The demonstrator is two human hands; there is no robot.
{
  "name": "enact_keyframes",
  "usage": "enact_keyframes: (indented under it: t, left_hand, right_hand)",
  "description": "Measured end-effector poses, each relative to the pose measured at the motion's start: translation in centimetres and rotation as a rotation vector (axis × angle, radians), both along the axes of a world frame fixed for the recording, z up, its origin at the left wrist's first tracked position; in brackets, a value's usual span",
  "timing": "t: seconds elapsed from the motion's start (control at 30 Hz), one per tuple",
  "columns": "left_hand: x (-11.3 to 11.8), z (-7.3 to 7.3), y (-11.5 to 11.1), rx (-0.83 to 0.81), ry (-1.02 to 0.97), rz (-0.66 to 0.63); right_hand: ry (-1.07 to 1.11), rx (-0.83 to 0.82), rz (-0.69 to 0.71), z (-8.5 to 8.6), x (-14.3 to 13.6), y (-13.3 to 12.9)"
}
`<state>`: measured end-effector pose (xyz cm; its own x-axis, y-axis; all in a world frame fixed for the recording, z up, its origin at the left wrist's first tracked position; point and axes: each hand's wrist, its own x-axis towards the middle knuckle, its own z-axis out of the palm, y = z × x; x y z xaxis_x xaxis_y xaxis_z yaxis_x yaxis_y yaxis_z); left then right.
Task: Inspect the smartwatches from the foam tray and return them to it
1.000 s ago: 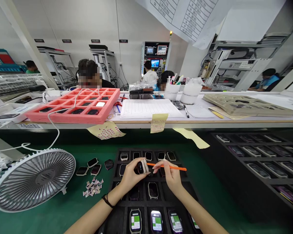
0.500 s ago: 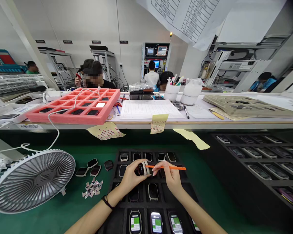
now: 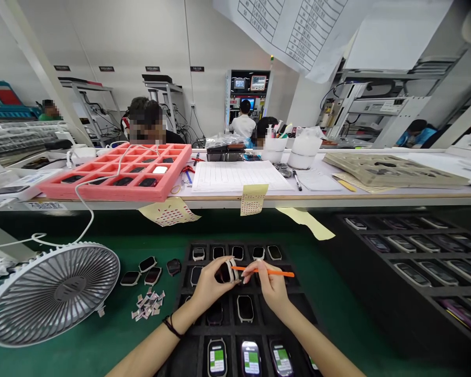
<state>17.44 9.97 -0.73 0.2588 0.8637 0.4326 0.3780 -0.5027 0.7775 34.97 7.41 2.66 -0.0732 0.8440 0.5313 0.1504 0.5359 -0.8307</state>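
Observation:
My left hand grips a smartwatch by its edges, tilted so its side faces right. Between the fingers of my right hand is a thin orange stick, its left tip touching the side of the watch or very close to it. Both hands are above a black foam tray whose compartments hold several smartwatches. One watch with a dark screen lies just below my hands. In the front row, a watch and its neighbours show green and white screens.
Left of the tray are a fan, loose watches and a pile of small pinkish pieces. A second black tray with watches stands right. On the shelf ahead sits a pink foam tray. People sit beyond.
The head view has shifted very slightly. My hands stay at the watch with the orange stick; the lit watch face in my left hand now looks dark.

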Motion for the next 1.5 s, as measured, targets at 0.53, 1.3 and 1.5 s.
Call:
enact_keyframes:
  t: [0.53,1.3,1.5]
  left_hand:
    - [0.4,0.5,-0.3,-0.063,-0.031,-0.021]
    - [0.3,0.0,-0.2,-0.03,-0.013,0.011]
    - [0.6,0.8,-0.7,0.018,0.007,-0.065]
  right_hand:
    - [-0.005,0.065,-0.142,-0.6,0.8,0.1]
    - [-0.019,0.121,-0.1,-1.0,0.5,0.0]
    - [-0.004,0.034,-0.119,-0.8,0.9,0.2]
